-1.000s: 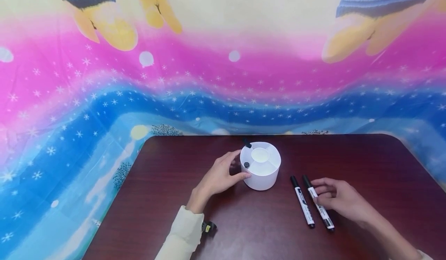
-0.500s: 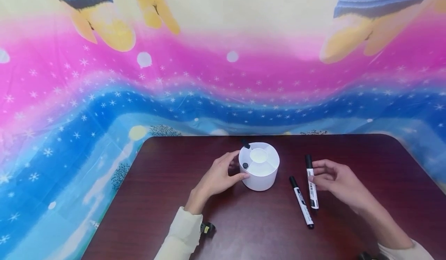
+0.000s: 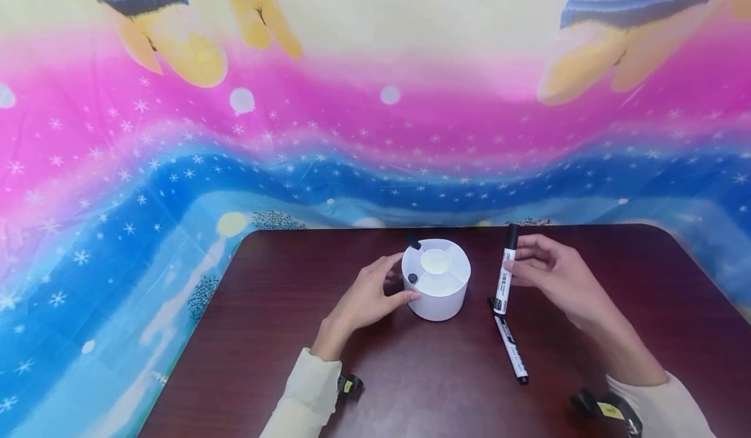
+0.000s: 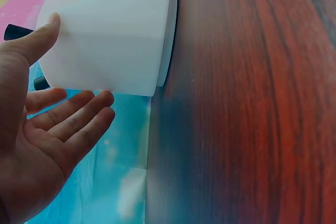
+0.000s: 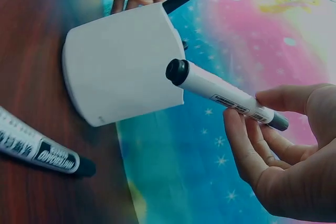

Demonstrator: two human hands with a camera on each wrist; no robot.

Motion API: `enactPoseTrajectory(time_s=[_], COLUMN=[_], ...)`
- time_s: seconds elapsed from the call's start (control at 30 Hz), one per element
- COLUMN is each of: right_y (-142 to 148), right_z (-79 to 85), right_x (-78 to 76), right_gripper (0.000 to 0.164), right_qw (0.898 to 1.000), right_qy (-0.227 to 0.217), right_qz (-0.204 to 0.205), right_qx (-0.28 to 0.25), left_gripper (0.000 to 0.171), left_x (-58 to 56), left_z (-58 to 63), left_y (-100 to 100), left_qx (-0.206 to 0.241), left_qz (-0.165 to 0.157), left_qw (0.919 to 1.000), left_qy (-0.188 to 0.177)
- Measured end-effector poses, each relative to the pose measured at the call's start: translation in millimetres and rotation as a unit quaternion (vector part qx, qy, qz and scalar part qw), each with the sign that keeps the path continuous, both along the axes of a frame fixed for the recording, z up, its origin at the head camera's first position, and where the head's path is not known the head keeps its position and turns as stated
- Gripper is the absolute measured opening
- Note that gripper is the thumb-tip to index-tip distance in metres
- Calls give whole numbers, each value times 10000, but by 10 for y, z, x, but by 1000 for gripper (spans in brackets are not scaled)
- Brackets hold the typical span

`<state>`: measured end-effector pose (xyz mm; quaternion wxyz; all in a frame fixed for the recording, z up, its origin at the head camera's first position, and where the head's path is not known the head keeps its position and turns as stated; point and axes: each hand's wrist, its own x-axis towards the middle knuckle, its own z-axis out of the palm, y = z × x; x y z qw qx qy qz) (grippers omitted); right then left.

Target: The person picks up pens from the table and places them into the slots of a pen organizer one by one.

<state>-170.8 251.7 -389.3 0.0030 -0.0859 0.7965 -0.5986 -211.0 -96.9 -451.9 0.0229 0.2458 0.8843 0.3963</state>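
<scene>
A white round desk organizer (image 3: 437, 306) with divided compartments stands on the table; two black-ended items (image 3: 413, 278) poke up at its left side. My left hand (image 3: 364, 294) holds the organizer by its left side, thumb on the front wall and fingers toward the back; the left wrist view shows the thumb on the white wall (image 4: 105, 40). Right of the organizer, my right hand (image 3: 563, 281) pinches a white marker (image 3: 503, 285) with a black cap between thumb and fingers, nearly upright and raised. A second whiteboard marker (image 3: 512, 353) lies on the table below it.
The dark red wooden table (image 3: 411, 392) has its far edge just behind the organizer. Behind that hangs a colourful printed cloth (image 3: 375, 131). Black wrist straps (image 3: 607, 408) show by both sleeves.
My right hand has lifted the right-hand marker off the table, tipped it upright and carried it left toward the organizer. My left hand and the organizer have stayed in place.
</scene>
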Motion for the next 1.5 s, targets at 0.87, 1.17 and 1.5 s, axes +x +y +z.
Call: enactPoseTrajectory(time_s=[0.87,1.17,1.5], right_y=[-232,-238,-310], right_z=[191,125,6], right_x=[-236,-257,-331], right_gripper=[25,22,28], right_qw=[9923,9872,9898], right_qy=[95,83,-16], right_qz=[-101,-88,-204], right_qx=[-1232,-1590,-1410], left_gripper=[79,80,81], left_x=[-18,-7,5], left_z=[-6,-18,-2], left_y=[30,41,11], left_qx=[75,76,48], left_qz=[-34,-43,34], left_qw=[10000,10000,10000], left_qy=[19,-43,35])
